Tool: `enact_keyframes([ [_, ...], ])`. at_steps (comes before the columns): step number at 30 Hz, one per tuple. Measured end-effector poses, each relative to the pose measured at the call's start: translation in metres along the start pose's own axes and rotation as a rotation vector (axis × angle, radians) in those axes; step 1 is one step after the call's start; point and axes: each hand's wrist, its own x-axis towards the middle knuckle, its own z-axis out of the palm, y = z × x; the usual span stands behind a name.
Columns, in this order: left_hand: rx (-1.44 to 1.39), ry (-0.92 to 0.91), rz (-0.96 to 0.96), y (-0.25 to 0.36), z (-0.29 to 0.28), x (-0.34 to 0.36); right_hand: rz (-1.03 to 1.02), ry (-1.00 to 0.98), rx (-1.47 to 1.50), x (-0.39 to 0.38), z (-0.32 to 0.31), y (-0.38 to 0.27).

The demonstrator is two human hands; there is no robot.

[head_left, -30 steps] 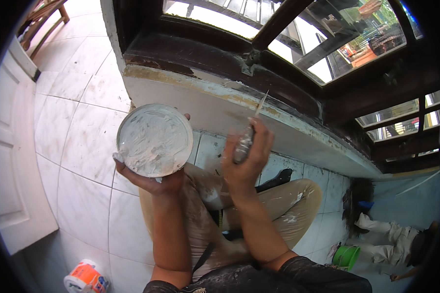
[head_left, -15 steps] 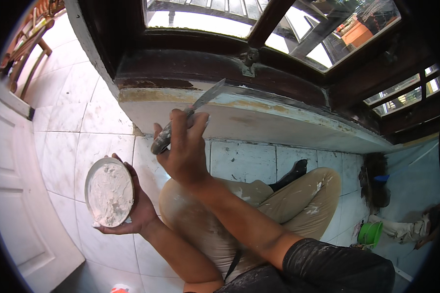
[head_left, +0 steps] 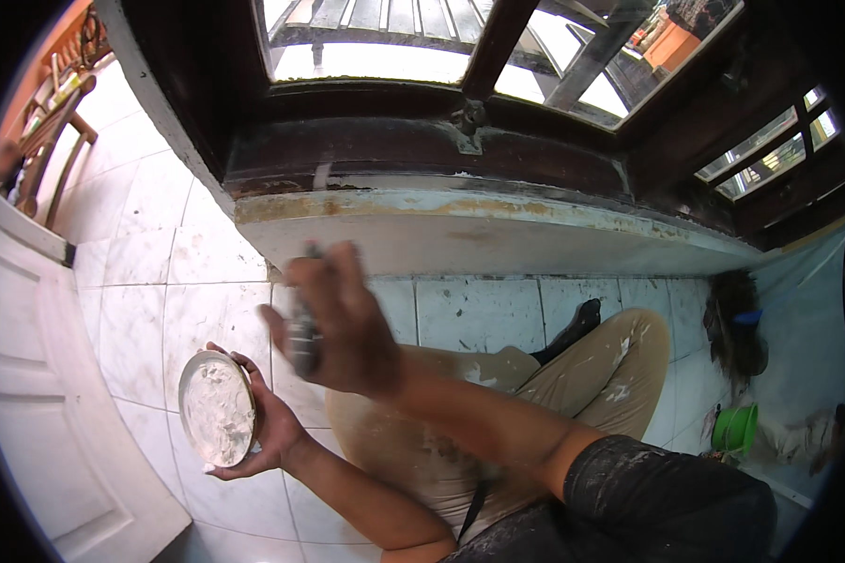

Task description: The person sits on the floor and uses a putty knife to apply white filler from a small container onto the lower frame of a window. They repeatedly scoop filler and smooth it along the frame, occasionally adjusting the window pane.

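My left hand (head_left: 270, 427) holds a round, shallow dish of white putty (head_left: 218, 411), its fingers and thumb around the right side of the rim. The putty lies uneven and lumpy in it. Up and to the right, my right hand (head_left: 347, 328) is wrapped round the dark handle of a putty knife (head_left: 302, 345). Motion smears this hand and the knife, so the blade barely shows. Beyond them runs the window sill (head_left: 498, 208), a pale ledge with yellowish patches along its edge. The knife hand appears in front of the wall beneath that sill.
Dark wooden window frames (head_left: 366, 141) stand above the sill. My crossed legs, in putty-spotted trousers (head_left: 591, 375), rest on white floor tiles (head_left: 479, 314). A white panelled door (head_left: 47, 375) is at left, a wooden chair (head_left: 61, 141) at far left. A green bucket (head_left: 734, 429) stands at right.
My right hand has swung the putty knife, and its blade, sharp before, is now blurred. The dish is tilted more steeply. The whole view has shifted a little.
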Motion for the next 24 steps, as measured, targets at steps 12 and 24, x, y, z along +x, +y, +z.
enact_keyframes([
  [12,0.125,-0.069,-0.058,-0.009,0.010,-0.012,0.160,0.002,-0.405,-0.032,-0.090,0.041],
  [24,0.044,-0.056,-0.079,-0.004,0.002,-0.005,0.121,-0.046,-0.164,-0.021,0.001,0.027],
])
